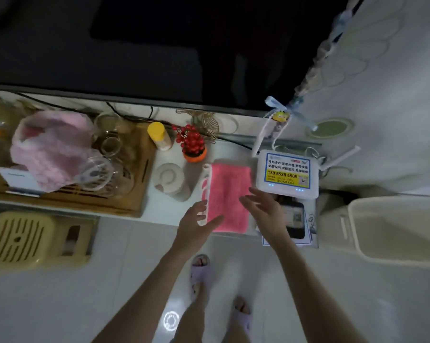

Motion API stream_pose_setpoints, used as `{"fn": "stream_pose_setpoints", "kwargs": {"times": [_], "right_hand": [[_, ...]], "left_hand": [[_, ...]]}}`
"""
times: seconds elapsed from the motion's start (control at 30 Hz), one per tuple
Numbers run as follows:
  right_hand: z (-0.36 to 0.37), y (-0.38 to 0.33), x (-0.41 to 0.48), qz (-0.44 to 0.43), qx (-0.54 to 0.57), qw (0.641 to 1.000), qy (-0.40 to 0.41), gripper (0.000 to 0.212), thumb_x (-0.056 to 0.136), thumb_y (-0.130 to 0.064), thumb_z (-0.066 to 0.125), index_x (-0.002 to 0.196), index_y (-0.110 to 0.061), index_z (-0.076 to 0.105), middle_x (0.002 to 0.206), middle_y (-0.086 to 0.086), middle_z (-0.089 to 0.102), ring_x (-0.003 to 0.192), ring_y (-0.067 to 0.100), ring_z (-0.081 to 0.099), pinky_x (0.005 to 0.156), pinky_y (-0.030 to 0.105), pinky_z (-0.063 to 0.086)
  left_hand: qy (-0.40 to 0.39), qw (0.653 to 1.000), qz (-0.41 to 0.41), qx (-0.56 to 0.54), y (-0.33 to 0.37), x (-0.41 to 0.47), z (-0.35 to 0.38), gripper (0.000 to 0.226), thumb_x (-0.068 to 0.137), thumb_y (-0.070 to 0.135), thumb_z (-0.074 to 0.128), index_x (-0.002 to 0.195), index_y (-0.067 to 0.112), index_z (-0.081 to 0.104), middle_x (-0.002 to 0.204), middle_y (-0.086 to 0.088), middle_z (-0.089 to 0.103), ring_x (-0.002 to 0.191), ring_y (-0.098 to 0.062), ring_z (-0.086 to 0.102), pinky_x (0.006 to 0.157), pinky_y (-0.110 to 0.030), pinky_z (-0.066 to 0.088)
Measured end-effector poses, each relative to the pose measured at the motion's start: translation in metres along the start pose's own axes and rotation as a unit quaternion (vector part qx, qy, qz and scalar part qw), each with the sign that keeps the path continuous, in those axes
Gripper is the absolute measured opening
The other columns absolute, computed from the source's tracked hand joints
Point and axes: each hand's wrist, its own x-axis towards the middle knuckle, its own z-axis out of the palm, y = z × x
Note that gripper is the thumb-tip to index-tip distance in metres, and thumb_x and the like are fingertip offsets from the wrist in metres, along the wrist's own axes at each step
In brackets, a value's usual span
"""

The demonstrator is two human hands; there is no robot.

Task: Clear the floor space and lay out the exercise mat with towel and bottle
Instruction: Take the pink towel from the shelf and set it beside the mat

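A folded pink towel (227,194) with a white edge lies flat on the white cabinet top (169,211), near its front edge. My left hand (196,224) hovers open at the towel's lower left corner, fingers spread, touching or just above its edge. My right hand (263,209) is open at the towel's right side, fingers pointing over it. Neither hand holds anything. No exercise mat is in view. A small bottle with a yellow cap (159,136) stands further back on the cabinet.
A white router (287,173) sits right of the towel. A red berry ornament (192,144), a beige jar (170,180) and a wooden tea tray (124,194) with glassware and a pink cloth (50,149) lie left. A yellow stool (23,240) and white bin (397,226) stand on the floor.
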Motion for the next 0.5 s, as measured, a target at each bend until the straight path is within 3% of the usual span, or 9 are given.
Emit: {"fn": "stream_pose_setpoints", "kwargs": {"times": [0.1, 0.2, 0.27, 0.33, 0.43, 0.5], "right_hand": [[0.011, 0.02, 0.028, 0.036, 0.007, 0.999, 0.022, 0.055, 0.085, -0.031, 0.07, 0.134, -0.011, 0.054, 0.125, 0.004, 0.062, 0.102, 0.013, 0.06, 0.079, 0.011, 0.046], [0.024, 0.039, 0.052, 0.071, 0.002, 0.997, 0.018, 0.073, 0.081, -0.038, 0.072, 0.142, -0.014, 0.041, 0.139, 0.006, 0.05, 0.121, 0.022, 0.051, 0.101, 0.04, 0.045], [0.035, 0.05, 0.066, 0.078, -0.017, 0.997, 0.015, 0.088, 0.074, -0.054, 0.072, 0.145, -0.018, 0.036, 0.139, 0.006, 0.049, 0.123, 0.024, 0.051, 0.103, 0.049, 0.045], [0.049, 0.064, 0.082, 0.093, -0.023, 0.995, 0.02, 0.096, 0.071, -0.061, 0.07, 0.147, -0.019, 0.03, 0.141, 0.006, 0.046, 0.126, 0.025, 0.048, 0.105, 0.05, 0.043], [0.061, 0.072, 0.1, 0.117, -0.046, 0.991, 0.052, 0.083, 0.083, -0.046, 0.066, 0.147, -0.014, 0.025, 0.14, 0.009, 0.04, 0.128, 0.027, 0.042, 0.107, 0.049, 0.039], [0.065, 0.078, 0.111, 0.138, -0.039, 0.987, 0.07, 0.077, 0.083, -0.047, 0.066, 0.141, -0.009, 0.031, 0.132, 0.012, 0.047, 0.122, 0.03, 0.049, 0.102, 0.051, 0.043]], "left_hand": [[0.003, 1.0, -0.018, -0.001, -0.01, 0.028, 0.009, 0.07, 0.08, 0.037, 0.072, 0.139, 0.017, 0.041, 0.139, 0.002, 0.046, 0.119, -0.013, 0.047, 0.099, -0.03, 0.039], [0.022, 0.997, -0.061, -0.04, -0.019, 0.054, 0.019, 0.089, 0.078, 0.042, 0.073, 0.147, 0.015, 0.025, 0.145, 0.0, 0.035, 0.131, -0.017, 0.039, 0.108, -0.036, 0.034], [0.029, 0.993, -0.095, -0.06, -0.027, 0.071, 0.026, 0.112, 0.063, 0.063, 0.072, 0.15, 0.019, 0.016, 0.151, -0.009, 0.031, 0.133, -0.026, 0.039, 0.108, -0.048, 0.037], [0.041, 0.991, -0.114, -0.062, -0.042, 0.09, 0.036, 0.121, 0.048, 0.075, 0.065, 0.147, 0.019, 0.022, 0.143, -0.012, 0.04, 0.125, -0.03, 0.048, 0.102, -0.052, 0.042], [0.048, 0.988, -0.138, -0.059, -0.066, 0.113, 0.045, 0.112, 0.044, 0.083, 0.066, 0.123, 0.006, 0.049, 0.119, -0.02, 0.058, 0.103, -0.036, 0.06, 0.087, -0.051, 0.053], [0.046, 0.985, -0.145, -0.08, -0.068, 0.12, 0.047, 0.109, 0.04, 0.084, 0.067, 0.11, 0.002, 0.056, 0.107, -0.019, 0.065, 0.091, -0.031, 0.065, 0.078, -0.043, 0.056]]}}
